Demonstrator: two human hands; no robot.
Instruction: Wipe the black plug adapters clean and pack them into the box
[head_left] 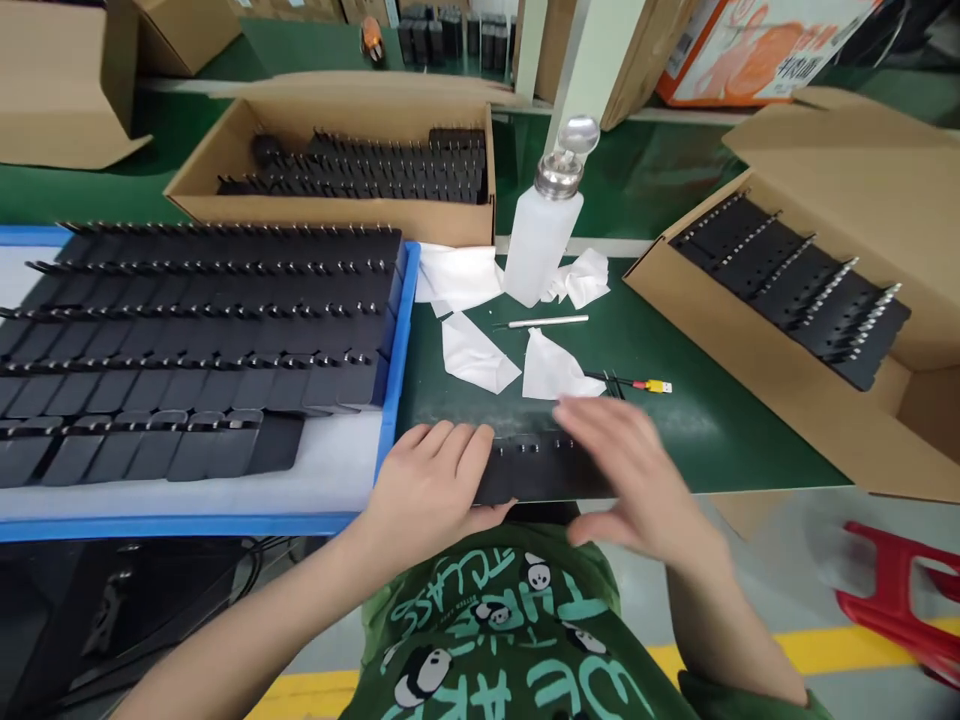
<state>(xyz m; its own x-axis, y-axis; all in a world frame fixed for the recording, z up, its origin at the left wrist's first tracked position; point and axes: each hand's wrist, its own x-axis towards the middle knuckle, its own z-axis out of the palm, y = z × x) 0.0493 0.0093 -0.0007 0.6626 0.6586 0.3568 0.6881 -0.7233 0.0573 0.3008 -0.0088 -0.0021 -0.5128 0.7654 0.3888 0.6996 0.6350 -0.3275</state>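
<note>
A long black part (536,472) with a row of small shiny metal bits lies along the front edge of the green table. My left hand (435,480) is wrapped round its left end, fingers on top and thumb at the near edge. At the other end, my right hand (630,470) hovers with fingers stretched and thumb apart, slightly blurred; whether it touches the part I cannot tell. Just behind are white wipes (480,355), a thin pen-like tool (547,321) and a short cable with a yellow plug (658,386).
A blue-rimmed tray (397,370) on the left carries rows of similar black parts. More fill the cardboard box (330,210) behind and the open box (705,345) at right. A white pump bottle (541,240) stands mid-table. A red stool (889,590) is on the floor.
</note>
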